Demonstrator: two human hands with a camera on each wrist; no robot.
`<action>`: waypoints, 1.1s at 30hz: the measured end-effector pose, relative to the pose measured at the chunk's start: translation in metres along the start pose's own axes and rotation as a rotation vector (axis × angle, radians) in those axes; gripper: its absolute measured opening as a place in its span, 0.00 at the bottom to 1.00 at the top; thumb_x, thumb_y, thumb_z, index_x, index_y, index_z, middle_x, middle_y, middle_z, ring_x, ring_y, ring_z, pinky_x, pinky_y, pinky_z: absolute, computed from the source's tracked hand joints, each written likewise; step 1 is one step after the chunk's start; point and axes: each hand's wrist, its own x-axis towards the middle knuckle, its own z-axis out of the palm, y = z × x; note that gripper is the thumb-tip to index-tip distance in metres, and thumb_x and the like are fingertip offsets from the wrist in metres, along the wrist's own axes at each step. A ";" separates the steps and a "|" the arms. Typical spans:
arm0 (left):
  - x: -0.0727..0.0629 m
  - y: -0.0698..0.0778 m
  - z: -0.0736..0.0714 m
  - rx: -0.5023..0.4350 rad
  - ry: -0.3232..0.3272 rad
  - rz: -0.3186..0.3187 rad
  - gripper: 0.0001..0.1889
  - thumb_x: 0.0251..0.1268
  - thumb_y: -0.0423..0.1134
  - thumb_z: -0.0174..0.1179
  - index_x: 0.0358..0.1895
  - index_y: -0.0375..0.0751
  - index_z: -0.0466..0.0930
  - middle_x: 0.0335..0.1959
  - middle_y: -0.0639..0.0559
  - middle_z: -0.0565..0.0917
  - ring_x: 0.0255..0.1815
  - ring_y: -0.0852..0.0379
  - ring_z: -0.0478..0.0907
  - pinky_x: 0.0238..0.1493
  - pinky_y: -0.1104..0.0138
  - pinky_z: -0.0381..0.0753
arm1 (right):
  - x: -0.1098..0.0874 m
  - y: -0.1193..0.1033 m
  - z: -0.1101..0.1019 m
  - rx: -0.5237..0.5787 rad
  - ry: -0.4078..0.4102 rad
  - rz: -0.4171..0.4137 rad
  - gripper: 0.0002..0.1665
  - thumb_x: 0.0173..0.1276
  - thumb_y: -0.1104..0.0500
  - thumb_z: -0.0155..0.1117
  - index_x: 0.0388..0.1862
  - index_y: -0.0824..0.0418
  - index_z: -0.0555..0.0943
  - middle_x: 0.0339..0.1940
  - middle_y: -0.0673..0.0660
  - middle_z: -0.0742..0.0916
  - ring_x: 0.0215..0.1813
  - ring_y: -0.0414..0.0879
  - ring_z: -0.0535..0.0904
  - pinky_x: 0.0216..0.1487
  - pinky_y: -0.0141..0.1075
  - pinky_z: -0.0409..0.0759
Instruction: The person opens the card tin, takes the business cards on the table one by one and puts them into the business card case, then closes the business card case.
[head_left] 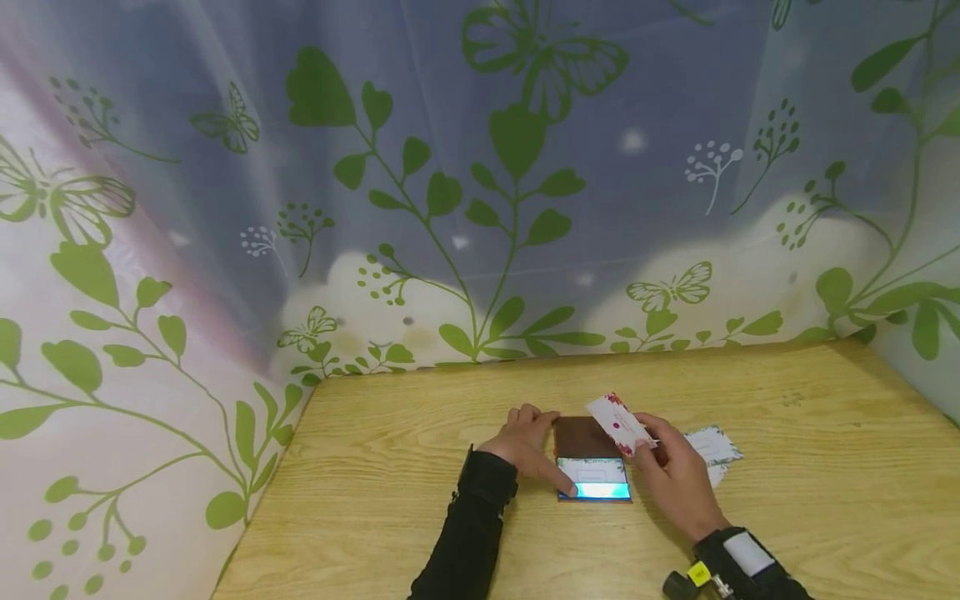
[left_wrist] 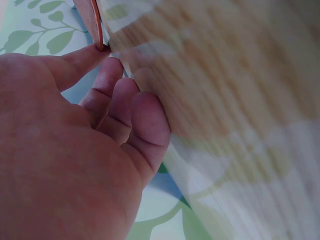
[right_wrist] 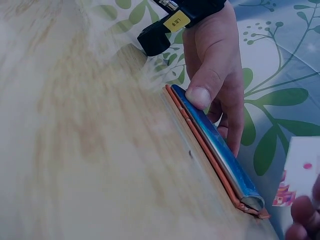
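A brown card case [head_left: 581, 437] lies unfolded on the wooden table, its flap to the far side. In its near half sits a white card with a leafy border [head_left: 592, 468], above a shiny blue strip [head_left: 603, 491]. My left hand [head_left: 525, 446] is spread at the case's left side. Its thumb presses on the blue strip, and a fingertip touches the flap's edge [left_wrist: 97, 30]. Between thumb and fingers my right hand [head_left: 675, 479] pinches a white card with red flowers [head_left: 618, 423], tilted above the flap's right corner.
To the right of my right hand, white cards with leafy borders [head_left: 712, 444] lie overlapping on the table [head_left: 420, 417]. A curtain with green leaves and butterflies [head_left: 480, 208] hangs along the table's back and sides.
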 end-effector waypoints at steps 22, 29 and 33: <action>-0.014 0.014 -0.009 0.022 0.020 -0.008 0.64 0.37 0.63 0.83 0.82 0.51 0.60 0.65 0.51 0.67 0.62 0.54 0.60 0.60 0.61 0.73 | 0.002 0.002 0.003 0.011 -0.133 0.048 0.21 0.75 0.65 0.65 0.65 0.57 0.82 0.33 0.50 0.83 0.32 0.41 0.75 0.31 0.33 0.72; -0.015 0.015 -0.009 0.008 0.017 -0.011 0.63 0.37 0.62 0.84 0.82 0.50 0.60 0.66 0.50 0.66 0.63 0.53 0.60 0.59 0.60 0.75 | 0.003 0.000 0.002 -0.057 -0.193 0.024 0.22 0.72 0.67 0.65 0.64 0.57 0.85 0.40 0.49 0.83 0.39 0.43 0.73 0.38 0.34 0.73; -0.013 0.014 -0.008 0.006 0.019 -0.011 0.63 0.37 0.63 0.83 0.81 0.51 0.61 0.67 0.50 0.66 0.64 0.53 0.60 0.58 0.59 0.75 | 0.003 0.001 0.003 -0.079 -0.215 -0.008 0.23 0.72 0.67 0.65 0.64 0.55 0.85 0.44 0.48 0.85 0.39 0.41 0.74 0.40 0.34 0.74</action>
